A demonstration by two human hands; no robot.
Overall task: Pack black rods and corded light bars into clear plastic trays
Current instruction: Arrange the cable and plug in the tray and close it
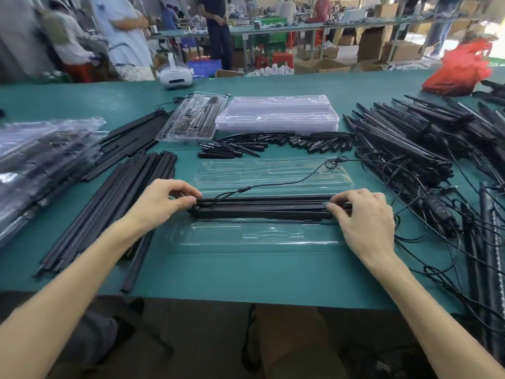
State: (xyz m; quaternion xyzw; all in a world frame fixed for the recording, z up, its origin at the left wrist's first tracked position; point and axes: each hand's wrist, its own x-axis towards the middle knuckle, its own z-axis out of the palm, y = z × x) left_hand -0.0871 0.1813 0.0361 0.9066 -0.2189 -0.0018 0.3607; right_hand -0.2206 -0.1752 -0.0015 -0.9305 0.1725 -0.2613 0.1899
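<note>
Hands both closed on the bundle of light bars (262, 207), one at each end. Left hand (166, 199) pinches the left end with curled fingers and thumb. Right hand (360, 214) has its fingers curled over the right end. Bundle lies crosswise in front of the person, over the middle of an open clear tray (246, 243), with moulded tray halves showing beyond it and nearer than it. Can't tell if the bars are seated in a slot or just resting on top.

Thin black cord (273, 184) leaves the bundle near the left end, runs right over the far half of the tray and ends in a small tangle at its far right corner.

Rest of the green table (246, 272):
- left of the tray: long black rods (109, 212) in loose bunches, angled away from the person
- far left: bagged packs (41, 160), stacked, blurred
- behind the tray: row of short black pieces (273, 143)
- behind those: stack of empty trays (278, 113), with one filled tray (191, 119) just left of it
- right side: big pile of corded bars (410, 143), cords tangled toward the table edge, an inline controller (437, 207) among them near the right hand
- far edge: white headset (176, 75), red bag (459, 72)

Background has people and more tables, all blurred.
</note>
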